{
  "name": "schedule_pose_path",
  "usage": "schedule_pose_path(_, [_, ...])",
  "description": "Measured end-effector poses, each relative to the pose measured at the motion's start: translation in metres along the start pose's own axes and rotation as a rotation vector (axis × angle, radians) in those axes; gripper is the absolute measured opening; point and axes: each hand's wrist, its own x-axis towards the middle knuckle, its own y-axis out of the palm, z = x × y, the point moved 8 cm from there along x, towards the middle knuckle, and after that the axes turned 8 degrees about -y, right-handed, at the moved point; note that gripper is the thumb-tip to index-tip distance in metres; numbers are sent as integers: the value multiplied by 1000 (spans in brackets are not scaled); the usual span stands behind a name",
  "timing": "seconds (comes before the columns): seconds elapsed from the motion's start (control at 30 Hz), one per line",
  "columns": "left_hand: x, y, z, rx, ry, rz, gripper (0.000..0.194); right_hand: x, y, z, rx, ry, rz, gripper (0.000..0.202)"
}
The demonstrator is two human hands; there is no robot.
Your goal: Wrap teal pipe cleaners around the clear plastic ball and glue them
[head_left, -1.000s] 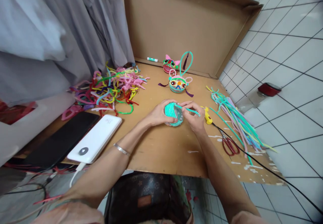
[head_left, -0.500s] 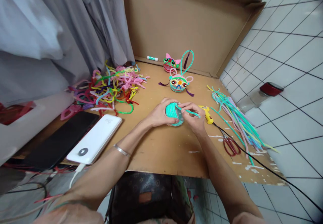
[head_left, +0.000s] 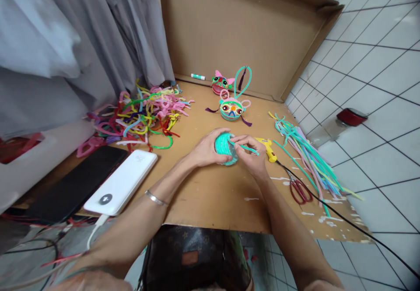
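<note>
Left hand curled round a turquoise-wrapped clear shell, right hand pinching a turquoise pipe cleaner against it

The shell is between both hands over the counter, glue gun just right, tasselled ornament beyond; over the last second the grips have barely shifted, so placing the strand looks slow, careful work

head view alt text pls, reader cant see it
The left hand holds a round form wrapped in fuzzy turquoise strands while the right hand pinches a turquoise strand beside it. Farther back on the brown tabletop stand two colourful animal figures; a tangled multicoloured heap lies at left, a yellow corded tool and red-handled scissors at right.
</note>
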Motion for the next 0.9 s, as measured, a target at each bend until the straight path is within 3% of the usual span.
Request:
schedule_pose_path(0.4, [-5,-3,-7,-12,99,-47,60,-1,2,0,6,-49,2,12])
schedule_pose_path(0.9, [-4,-2,-4,8,167,-42,55,-1,1,-2,12,-53,10,12])
